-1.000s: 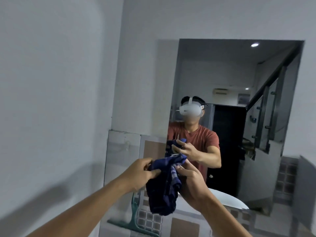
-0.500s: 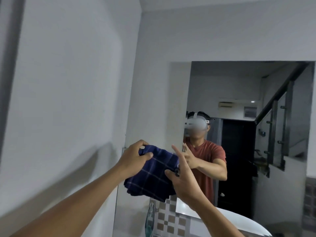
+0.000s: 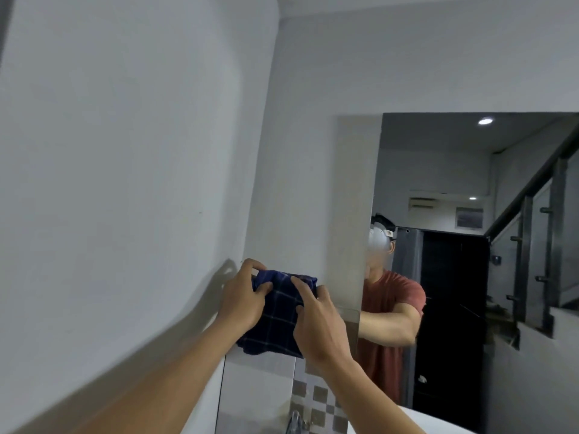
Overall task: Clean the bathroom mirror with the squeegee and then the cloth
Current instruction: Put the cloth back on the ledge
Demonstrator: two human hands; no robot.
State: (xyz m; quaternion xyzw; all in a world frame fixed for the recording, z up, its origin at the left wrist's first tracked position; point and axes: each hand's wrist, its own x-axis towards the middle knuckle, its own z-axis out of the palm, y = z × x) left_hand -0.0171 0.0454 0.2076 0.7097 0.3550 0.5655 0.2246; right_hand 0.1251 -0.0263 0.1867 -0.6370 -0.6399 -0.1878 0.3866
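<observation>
Wiping step: my left grip (image 3: 242, 300) and right grip (image 3: 316, 321) clutch the cloth (image 3: 275, 321) (bunched up); next I'd flatten it on the mirror (image 3: 438, 170).

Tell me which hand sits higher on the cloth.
The left hand: its fingers curl over the top left corner of the cloth, while the right hand holds the right edge lower down.

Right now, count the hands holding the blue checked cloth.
2. The left hand grips the cloth at its upper left; the right hand holds its right edge. Neither is hidden.
</observation>
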